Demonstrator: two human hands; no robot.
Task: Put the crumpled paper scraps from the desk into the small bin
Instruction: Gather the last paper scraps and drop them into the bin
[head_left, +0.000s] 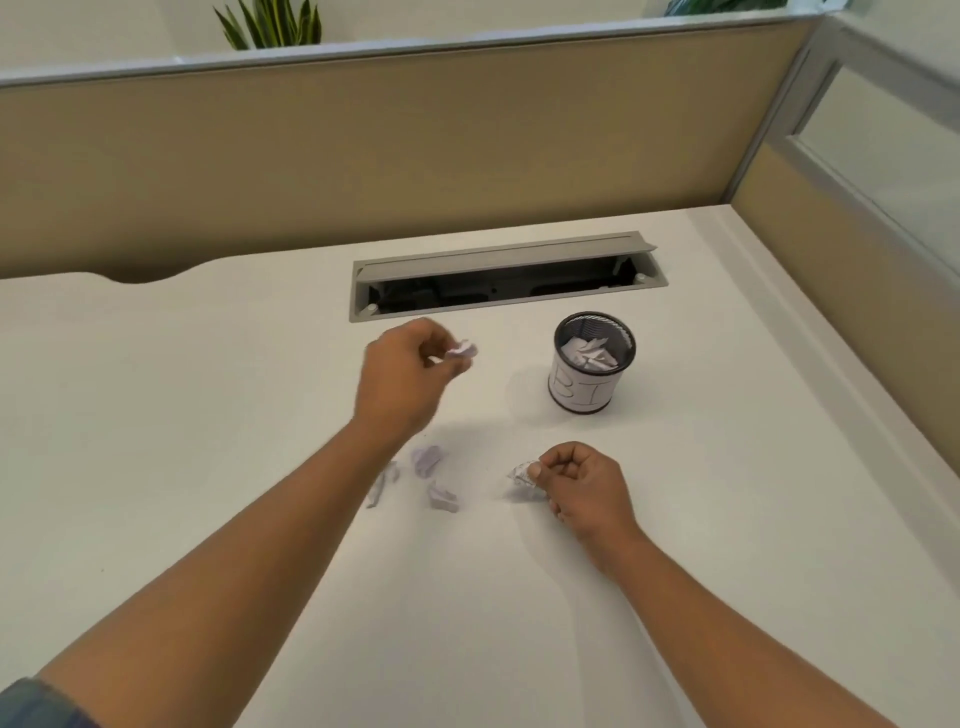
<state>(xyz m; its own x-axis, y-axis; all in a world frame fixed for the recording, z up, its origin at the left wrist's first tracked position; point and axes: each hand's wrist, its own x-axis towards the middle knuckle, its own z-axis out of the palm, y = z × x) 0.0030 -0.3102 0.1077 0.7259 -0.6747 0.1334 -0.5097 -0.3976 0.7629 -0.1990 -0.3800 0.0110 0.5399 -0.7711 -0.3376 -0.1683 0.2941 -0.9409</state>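
**Two scraps pinched, three on desk, bin part-filled**

Scraps: one crumpled scrap (462, 349) is pinched at the fingertips of the left hand (402, 379), held above the desk (156, 415), left of the bin (592, 364) and apart from it. Second scrap (521, 475) is pinched between thumb and curled fingers of the right hand (582, 488), low over the desk or touching it; which one cannot be told. It sits toward the near side from the bin.

Three loose scraps are seen on the desk between the two hands: a long twisted one (382, 483) partly under the left forearm, a rounder one (427, 460) just beside it, a smaller one (442, 498) nearer the near edge.

Bin: black mesh cup, upright, white paper label wrapped round it with handwritten letters partly readable. White crumpled paper (592, 354) is already seen inside, below the rim.

Bin is placed toward the far edge, just in front of the open cable tray (509, 280) set into the desk. Tray flap is tilted up.

Desk is bounded by a beige partition (363, 156) at the far and right edges. Plant leaves (270, 23) are visible above the partition, far left.
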